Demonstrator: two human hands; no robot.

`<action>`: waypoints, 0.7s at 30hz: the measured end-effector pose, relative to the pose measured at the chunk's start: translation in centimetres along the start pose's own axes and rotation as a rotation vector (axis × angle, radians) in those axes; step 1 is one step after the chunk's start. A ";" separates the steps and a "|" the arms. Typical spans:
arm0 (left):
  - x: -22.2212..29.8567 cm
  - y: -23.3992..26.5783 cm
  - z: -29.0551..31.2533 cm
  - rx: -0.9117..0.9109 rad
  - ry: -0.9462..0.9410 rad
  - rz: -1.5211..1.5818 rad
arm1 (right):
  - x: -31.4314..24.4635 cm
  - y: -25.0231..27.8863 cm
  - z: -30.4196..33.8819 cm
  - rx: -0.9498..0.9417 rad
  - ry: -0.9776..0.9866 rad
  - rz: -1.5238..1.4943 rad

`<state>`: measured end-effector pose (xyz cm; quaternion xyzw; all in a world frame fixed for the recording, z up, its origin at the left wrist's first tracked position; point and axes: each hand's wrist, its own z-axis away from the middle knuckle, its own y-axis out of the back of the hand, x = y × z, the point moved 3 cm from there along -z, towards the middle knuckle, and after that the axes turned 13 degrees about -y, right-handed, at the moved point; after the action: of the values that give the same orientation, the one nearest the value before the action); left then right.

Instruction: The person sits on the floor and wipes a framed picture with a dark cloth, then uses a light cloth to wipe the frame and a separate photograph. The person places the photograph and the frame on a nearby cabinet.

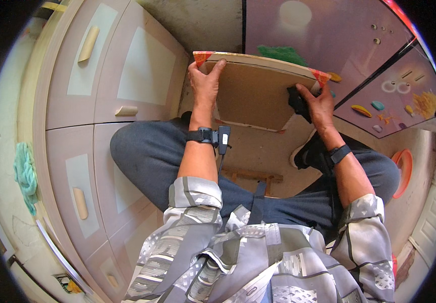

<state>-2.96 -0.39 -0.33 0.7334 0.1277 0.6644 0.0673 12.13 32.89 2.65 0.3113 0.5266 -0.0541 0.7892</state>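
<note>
A flat brown-faced board (258, 93) with a pale edge stands tilted between my knees. Red-orange triangular pieces cover its two upper corners. My left hand (205, 81) grips the board near its upper left corner, thumb on the brown face. At the upper right corner, my right hand (319, 103) has its thumb against the near side and the fingers mostly hidden behind. A black object (298, 102) lies at the right palm, against the board; I cannot make out its kind. The far face of the board is out of sight.
Cabinet doors (142, 68) with tan handles rise on my left. Purple printed panels (324, 35) stand ahead and to the right, with a green piece (281, 53) behind the board. A low wooden stool (253, 175) is below me, an orange basin (403, 171) beside my right knee. A teal cloth (24, 174) lies far left.
</note>
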 end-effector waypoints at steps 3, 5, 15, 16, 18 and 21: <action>0.3 -0.1 -0.1 0.010 0.032 0.137 | -0.6 -0.2 0.0 0.019 0.025 -0.004; 0.5 -0.6 0.1 0.002 0.052 0.217 | -0.9 0.3 0.4 0.044 0.052 0.013; 1.4 -0.4 0.2 0.004 0.012 0.182 | -1.6 -0.5 0.5 0.132 -0.055 -0.008; 1.6 -0.5 0.3 0.023 0.017 0.191 | -1.7 -0.4 0.4 0.140 -0.072 -0.007; 1.8 -0.7 0.5 0.049 0.022 0.187 | -1.9 -0.4 0.5 0.144 -0.078 -0.005; 2.1 -0.8 0.7 0.063 -0.021 0.106 | -1.8 -0.7 0.4 0.147 -0.045 -0.006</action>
<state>-2.14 0.96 1.41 0.7478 0.1088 0.6548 0.0101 11.37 31.63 4.03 0.3658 0.5041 -0.1019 0.7757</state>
